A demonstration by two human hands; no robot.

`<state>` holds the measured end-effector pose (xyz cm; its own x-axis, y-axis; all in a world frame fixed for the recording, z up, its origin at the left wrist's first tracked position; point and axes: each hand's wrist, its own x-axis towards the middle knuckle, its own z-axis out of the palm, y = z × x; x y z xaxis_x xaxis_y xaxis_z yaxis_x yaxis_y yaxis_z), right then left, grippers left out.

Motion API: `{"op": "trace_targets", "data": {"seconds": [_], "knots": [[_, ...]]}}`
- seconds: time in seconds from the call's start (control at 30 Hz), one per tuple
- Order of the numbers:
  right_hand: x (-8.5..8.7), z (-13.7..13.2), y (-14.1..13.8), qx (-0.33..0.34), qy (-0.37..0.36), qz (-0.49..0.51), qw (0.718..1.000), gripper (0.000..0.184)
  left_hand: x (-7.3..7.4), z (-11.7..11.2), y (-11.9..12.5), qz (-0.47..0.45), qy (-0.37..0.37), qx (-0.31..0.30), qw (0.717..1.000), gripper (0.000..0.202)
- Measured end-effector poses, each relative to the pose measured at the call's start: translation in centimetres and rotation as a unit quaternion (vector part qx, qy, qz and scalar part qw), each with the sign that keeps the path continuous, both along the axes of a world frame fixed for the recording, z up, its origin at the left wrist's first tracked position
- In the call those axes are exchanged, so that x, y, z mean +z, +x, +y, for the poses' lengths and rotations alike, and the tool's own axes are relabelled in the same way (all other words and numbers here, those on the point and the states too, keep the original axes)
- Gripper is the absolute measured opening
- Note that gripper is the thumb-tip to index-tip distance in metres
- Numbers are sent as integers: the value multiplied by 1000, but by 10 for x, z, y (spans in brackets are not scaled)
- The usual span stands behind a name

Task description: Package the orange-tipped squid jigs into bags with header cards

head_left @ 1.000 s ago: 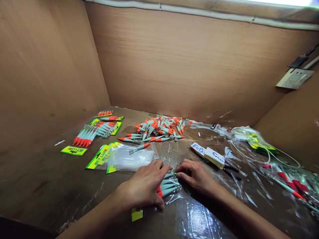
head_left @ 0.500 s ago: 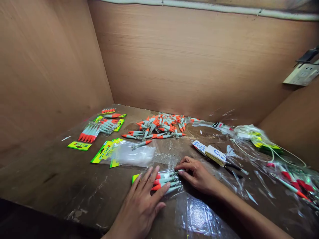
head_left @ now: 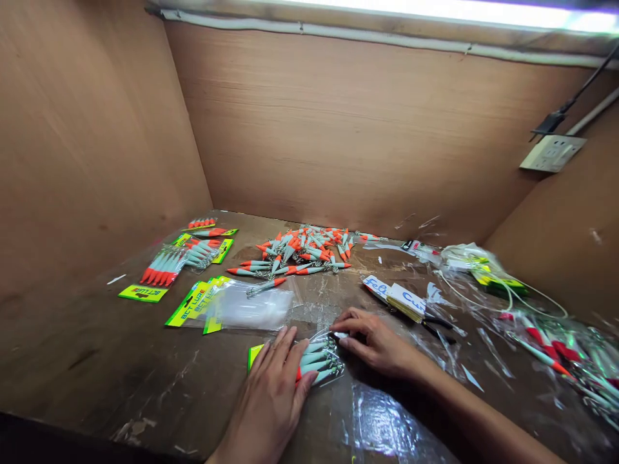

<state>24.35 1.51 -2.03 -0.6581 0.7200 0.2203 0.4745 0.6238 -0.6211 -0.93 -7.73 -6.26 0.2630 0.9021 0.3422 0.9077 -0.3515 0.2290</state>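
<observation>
A clear plastic bag (head_left: 338, 377) with a yellow-green header lies near the table's front, holding several pale lures (head_left: 316, 356) with orange-red tips. Their wire hooks cluster at the bag's right end. My left hand (head_left: 273, 386) rests flat across the bag's left part, fingers stretched out, covering most of the orange tips. At the upper right corner, the thumb and fingers of my right hand (head_left: 372, 341) pinch the bag's edge, and a small whitish bit shows between them. Just beyond lie flat header bags (head_left: 256, 306) with a single lure (head_left: 265, 287) on top.
A pile of loose lures (head_left: 309, 248) lies towards the back wall. Filled packs (head_left: 162, 264) sit at the left. Handwritten cards (head_left: 406, 301) lie by black-handled pliers (head_left: 440, 325). Plastic scraps, white cord (head_left: 512, 290) and red-white lures (head_left: 546, 341) spread at the right.
The lures sit further left in the bag, with their orange tips now mostly under my left hand. My right hand stays at the bag's right end. The view has tilted up slightly.
</observation>
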Motion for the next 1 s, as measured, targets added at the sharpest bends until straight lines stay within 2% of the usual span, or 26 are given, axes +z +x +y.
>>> {"op": "trace_targets", "data": {"seconds": [0.1,0.17,0.3,0.37,0.47,0.57,0.67,0.8,1.0], "knots": [[1,18,26,-115,62,-26,991,24,-3,2,0,-12,12,-4,1000,40],[0,32,49,-207,121,-85,967,23,-6,3,0,-15,25,-7,1000,40],[-5,52,85,-287,173,-215,917,24,-10,2,0,-14,41,-3,999,41],[-8,56,91,-297,169,-232,911,28,-10,2,0,-14,46,-2,999,40],[-8,54,88,-285,151,-216,922,39,-9,2,0,-12,46,-1,999,40],[-3,47,83,-291,143,-197,925,48,-8,2,0,-5,43,-1,999,41],[3,37,80,-302,100,-194,928,51,-9,3,0,-2,41,0,999,41],[3,26,65,-295,36,-179,938,50,-10,3,1,-11,41,-3,999,41],[-11,17,37,-283,31,-154,946,35,-9,2,1,-16,36,-1,999,41]]}}
